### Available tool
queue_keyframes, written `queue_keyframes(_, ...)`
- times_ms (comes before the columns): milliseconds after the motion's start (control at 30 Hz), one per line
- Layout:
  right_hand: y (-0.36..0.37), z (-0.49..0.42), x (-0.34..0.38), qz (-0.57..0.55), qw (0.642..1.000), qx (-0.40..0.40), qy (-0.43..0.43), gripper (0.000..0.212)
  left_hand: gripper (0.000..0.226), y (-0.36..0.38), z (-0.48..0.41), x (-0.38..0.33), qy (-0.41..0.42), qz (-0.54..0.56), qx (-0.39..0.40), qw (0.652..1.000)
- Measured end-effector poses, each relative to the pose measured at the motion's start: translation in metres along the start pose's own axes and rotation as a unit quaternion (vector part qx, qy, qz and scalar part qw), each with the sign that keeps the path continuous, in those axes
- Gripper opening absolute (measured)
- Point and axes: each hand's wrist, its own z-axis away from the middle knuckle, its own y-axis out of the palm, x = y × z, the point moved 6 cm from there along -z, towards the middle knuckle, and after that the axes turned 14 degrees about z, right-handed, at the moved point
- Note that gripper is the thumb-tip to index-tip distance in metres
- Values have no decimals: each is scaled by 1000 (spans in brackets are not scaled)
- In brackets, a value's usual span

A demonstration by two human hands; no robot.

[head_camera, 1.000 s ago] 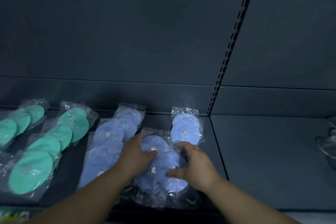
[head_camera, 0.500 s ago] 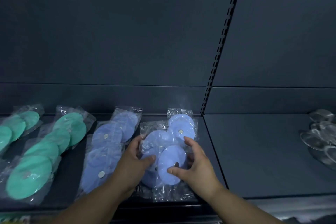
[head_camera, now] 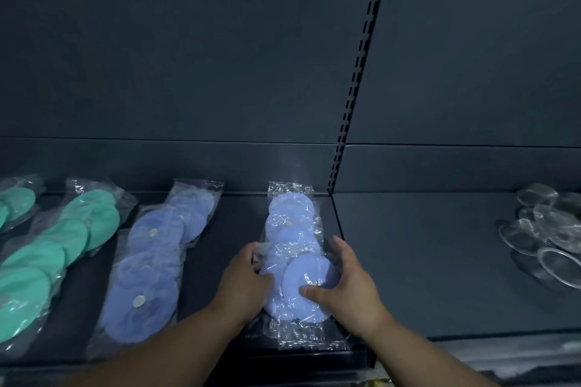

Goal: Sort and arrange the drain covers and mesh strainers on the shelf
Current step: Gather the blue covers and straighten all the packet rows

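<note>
A clear packet of blue round drain covers (head_camera: pixel 301 286) lies near the front of the dark shelf (head_camera: pixel 229 229), overlapping a second blue packet (head_camera: pixel 290 217) behind it. My left hand (head_camera: pixel 243 287) grips the front packet's left side, thumb on top. My right hand (head_camera: pixel 347 287) holds its right side, thumb pressing the nearest disc. Another row of blue packets (head_camera: pixel 154 264) lies to the left. Green packets (head_camera: pixel 56 248) lie further left.
Several clear round covers (head_camera: pixel 544 236) are heaped on the neighbouring shelf section at the right. A slotted upright (head_camera: pixel 355 72) divides the two shelf bays. Dark back panels rise behind. Bare shelf surface shows between the blue rows.
Both hands have carried the front blue packet rightward and set it in line with the rear blue packet. It was tilted between the rows before. The camera has shifted right.
</note>
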Motion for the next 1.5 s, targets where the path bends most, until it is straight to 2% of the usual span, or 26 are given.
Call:
queue_keyframes(200,4,-5,-3,-11,1000,27,-4,88,21,0,5,5,-7,-19,-27,999)
queue_keyframes(367,4,-15,3,-11,1000,23,-16,93,15,0,-2,4,-5,-39,-49,998)
queue_keyframes(467,-2,-12,9,36,999,3,-28,92,2,-5,-4,5,6,-61,-73,995)
queue_keyframes(600,-5,8,13,154,986,-38,-57,94,9,-8,1,9,-2,-22,-80,997)
queue_keyframes(667,0,16,13,147,987,-31,-60,94,10,-9,0,11,-8,8,-82,997)
queue_keyframes(800,7,25,13,98,994,-16,-43,86,8,-7,-2,15,-27,81,-69,994)
queue_keyframes(900,8,27,14,61,998,-11,-29,61,5,-8,-3,13,-28,134,-67,988)
queue_keyframes(1000,5,23,12,-52,999,-7,11,42,8,-11,-5,7,-28,174,-59,983)
queue_keyframes(1067,-4,20,7,-176,982,-30,65,32,9,-11,-6,5,-42,167,-29,985)
queue_keyframes(1133,-13,16,3,-289,948,-59,120,25,14,-11,-8,5,-55,143,14,988)
queue_keyframes(1200,-16,16,1,-374,911,-74,155,24,17,-13,-8,-1,-28,98,31,994)
queue_keyframes(1300,-11,21,5,-472,859,-77,183,22,28,-27,-2,-23,77,-25,-58,995)
queue_keyframes(1367,-4,24,10,-510,838,-64,180,22,22,-27,6,-33,102,14,-64,993)
queue_keyframes(1433,4,27,19,-526,834,-30,165,23,27,-13,11,-30,33,139,27,989)
queue_keyframes(1500,11,31,29,-505,851,15,147,25,30,-1,13,-25,-28,214,102,971)
